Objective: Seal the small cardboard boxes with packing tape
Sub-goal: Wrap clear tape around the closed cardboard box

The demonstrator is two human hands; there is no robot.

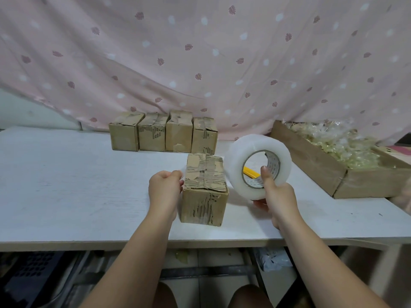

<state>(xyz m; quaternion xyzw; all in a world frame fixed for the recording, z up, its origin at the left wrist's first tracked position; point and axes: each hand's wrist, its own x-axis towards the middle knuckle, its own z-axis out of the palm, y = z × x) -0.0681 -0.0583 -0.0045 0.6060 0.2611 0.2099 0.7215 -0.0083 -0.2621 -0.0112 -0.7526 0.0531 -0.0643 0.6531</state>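
The step in hand is laying the first strip across the box (204, 196), which stands on the table (66, 185) between the two hands. The right hand (279, 196) grasps the tape roll (235, 158), thumb hooked through the core and fingers curled under the rim, holding it on edge just to the right of the box's top. The left hand (165, 187) is curled against the box's upper left edge, fingertips pinched together on what looks like the tape end (183, 172) (the film is clear and faint, so the span over the worn flaps is hard to make out). From here the next move likely calls for keeping the pinched end pressed down on the left side while the roll is drawn away from that grip, to the right and down over the far edge, with the strip taut and centred on the flap seam, and then for something to cut it. A yellow object (250, 172), seen through the roll's core, lies beyond the right hand. Four more boxes (162, 134) wait in a row well beyond both grips.
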